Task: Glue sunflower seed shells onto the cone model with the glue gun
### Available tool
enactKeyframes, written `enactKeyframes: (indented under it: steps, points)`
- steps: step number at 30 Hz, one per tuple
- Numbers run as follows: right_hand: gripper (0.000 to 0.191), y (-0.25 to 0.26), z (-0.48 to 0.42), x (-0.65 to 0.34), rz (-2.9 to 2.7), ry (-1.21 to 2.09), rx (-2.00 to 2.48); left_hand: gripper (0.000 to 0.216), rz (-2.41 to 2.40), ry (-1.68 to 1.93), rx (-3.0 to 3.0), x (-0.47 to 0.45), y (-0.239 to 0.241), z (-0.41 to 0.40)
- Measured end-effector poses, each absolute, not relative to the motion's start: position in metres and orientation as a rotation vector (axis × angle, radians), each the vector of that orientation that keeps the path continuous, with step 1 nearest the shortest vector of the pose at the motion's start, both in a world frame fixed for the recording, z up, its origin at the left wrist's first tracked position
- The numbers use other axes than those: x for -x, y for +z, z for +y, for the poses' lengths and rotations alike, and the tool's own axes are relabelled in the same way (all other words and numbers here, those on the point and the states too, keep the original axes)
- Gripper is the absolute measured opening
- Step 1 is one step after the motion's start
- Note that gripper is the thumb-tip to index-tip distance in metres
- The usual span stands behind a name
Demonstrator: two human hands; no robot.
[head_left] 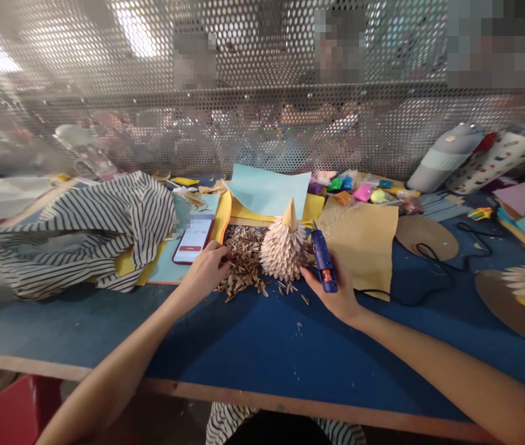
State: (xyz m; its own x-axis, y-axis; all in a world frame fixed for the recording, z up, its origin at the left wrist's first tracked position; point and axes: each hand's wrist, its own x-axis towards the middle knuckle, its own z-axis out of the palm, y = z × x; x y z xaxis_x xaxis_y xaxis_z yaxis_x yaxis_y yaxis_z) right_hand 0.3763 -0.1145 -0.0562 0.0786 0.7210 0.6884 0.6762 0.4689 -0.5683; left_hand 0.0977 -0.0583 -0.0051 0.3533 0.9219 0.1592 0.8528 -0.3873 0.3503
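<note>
- Shell-covered cone [283,253] is standing on the blue counter [262,352], between the two hands, wide end down, skinny end up.
- Long axis runs pretty much upright. From this view the tip sits a touch right of the base's middle, so maybe a tiny lean, can't say for sure.
- Bare tan point [290,213] on top, everything below it layered in pale overlapping shells.
- Right grip [342,292] is wrapped around a blue glue gun [321,253], nozzle aimed up and away from the person, slightly left. Fingertips of that same hand are right at the cone's lower right side; can't tell if they're actually touching.
- Left grip [213,264] is at the edge of a heap of striped husks [242,250], fingers bunched close together. Can't tell if there's a husk pinched in there.
- Heap is just left of the cone, with a few loose bits in front.
- Phone [192,240] lies just beyond the left hand, striped cloth [118,232] farther left.
- Light blue sheet [269,188] behind the cone, tan sheet [367,241] to the right, past the glue gun.
</note>
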Motion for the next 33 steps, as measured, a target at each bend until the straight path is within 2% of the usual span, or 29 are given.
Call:
enactKeyframes:
  steps: [7, 16, 27, 33]
  points:
    - [0.024, -0.0533, -0.1137, -0.3756, -1.608, 0.104, 1.225, 0.013, 1.400, 0.705, -2.072, -0.1049, -0.0061, -0.0578]
    - [0.027, -0.0518, -0.1149, -0.3764, -1.596, 0.206, 1.247, 0.017, 1.237, 0.731, -1.802, -0.1053, -0.0064, -0.0556]
    - [0.026, -0.0532, -0.1148, -0.3759, -1.575, 0.193, 1.244, 0.028, 1.374, 0.894, -2.205, -0.1048, -0.0081, -0.0598]
    - [0.028, -0.0537, -0.1150, -0.3764, -1.581, 0.185, 1.256, 0.021, 1.365, 0.663, -2.368, -0.1014, -0.0043, -0.0625]
